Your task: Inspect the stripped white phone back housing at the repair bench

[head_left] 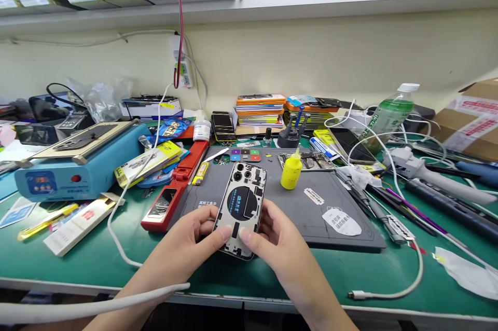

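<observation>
While both thumbs press on the exposed inner face of an opened phone (240, 206), the left hand (196, 232) is closed round its lower left edge, fingers curled behind, and the right hand (274, 232) clasps the lower right edge in the same way. The phone sits between the two hands, tilted with its camera end pointing away from them; whether its lower end touches the worktop (303, 279) cannot be told. Under and beyond the hands spreads a grey mat (268, 222). Ahead of the right hand, a yellow bottle (291, 173) with a thin nozzle stands upright on it, and to that hand's right lie a razor blade (313, 196) and, a little farther off, a torn white label (341, 221). Left of the left hand rests a red tool (157, 209) with a clear window, along the mat's edge, and well beyond that a blue machine (89, 173). A thick white cable (97, 302) crosses in front of the left forearm, nearer the camera.
</observation>
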{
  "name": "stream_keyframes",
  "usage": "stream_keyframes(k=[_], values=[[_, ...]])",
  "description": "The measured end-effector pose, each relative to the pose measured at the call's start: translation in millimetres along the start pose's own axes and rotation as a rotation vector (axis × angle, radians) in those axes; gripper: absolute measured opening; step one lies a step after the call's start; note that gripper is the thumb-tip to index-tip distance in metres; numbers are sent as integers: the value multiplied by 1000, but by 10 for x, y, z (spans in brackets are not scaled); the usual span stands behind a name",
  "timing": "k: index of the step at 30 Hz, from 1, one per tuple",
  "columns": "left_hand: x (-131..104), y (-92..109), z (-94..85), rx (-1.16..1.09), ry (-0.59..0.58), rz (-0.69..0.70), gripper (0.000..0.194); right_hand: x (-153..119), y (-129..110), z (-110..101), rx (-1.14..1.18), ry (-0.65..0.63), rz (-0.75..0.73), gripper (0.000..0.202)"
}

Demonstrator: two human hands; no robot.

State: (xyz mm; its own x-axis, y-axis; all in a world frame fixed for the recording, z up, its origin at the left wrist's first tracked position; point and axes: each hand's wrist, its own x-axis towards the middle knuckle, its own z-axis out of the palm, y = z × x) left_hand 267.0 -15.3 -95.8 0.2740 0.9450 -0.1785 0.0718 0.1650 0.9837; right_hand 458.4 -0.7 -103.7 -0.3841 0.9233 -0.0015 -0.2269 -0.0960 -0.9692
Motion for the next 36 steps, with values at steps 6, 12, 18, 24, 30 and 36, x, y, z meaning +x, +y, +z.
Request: stream_keyframes(k=[6, 12, 18, 24, 30, 36], values=[[2, 41, -34, 46, -22, -38, 33, -21, -3, 6, 8, -22, 8, 37], [-7, 36, -45, 44, -28, -37, 34, -21, -10, 8, 8, -19, 4, 38], [7, 35, -44, 7, -50, 7, 31, -1, 15, 44, -57, 17, 7, 37], [-6, -1, -66, 8, -57, 14, 28, -10, 13, 45, -73, -25, 33, 42], [-21, 48, -71, -24, -50, -16, 33, -31, -11, -4, -21, -84, 24, 47], [23, -12, -86, -140, -73, 38, 34, 17, 29, -39, 45, 4, 31, 39]])
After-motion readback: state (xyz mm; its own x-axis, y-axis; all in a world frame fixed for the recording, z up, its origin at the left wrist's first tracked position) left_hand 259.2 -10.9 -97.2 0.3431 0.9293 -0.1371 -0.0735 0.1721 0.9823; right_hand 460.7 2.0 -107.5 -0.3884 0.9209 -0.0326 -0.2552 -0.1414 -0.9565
